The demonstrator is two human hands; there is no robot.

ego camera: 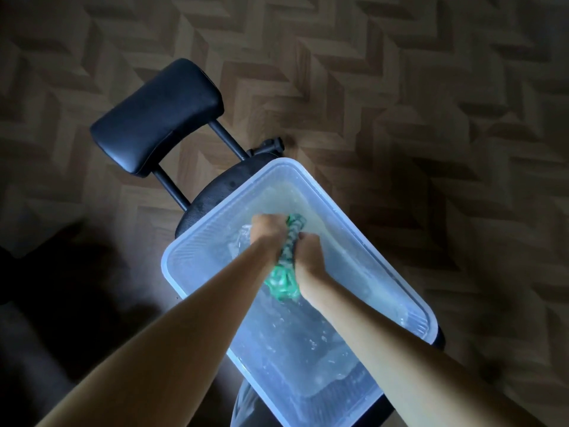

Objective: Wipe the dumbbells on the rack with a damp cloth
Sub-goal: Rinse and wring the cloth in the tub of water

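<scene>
Gripping twisted cloth [288, 257], left hand [267, 231] and right hand [309, 255] fisted.

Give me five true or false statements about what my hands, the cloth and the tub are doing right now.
1. The left hand and the right hand both grip the green cloth. True.
2. The green cloth lies spread out flat. False: it is twisted into a rope between the hands, above the tub.
3. The tub stands on a black chair. True.
4. The tub is dry inside. False: it holds water.
5. Dumbbells are in view. False: none shows in this picture.
</scene>
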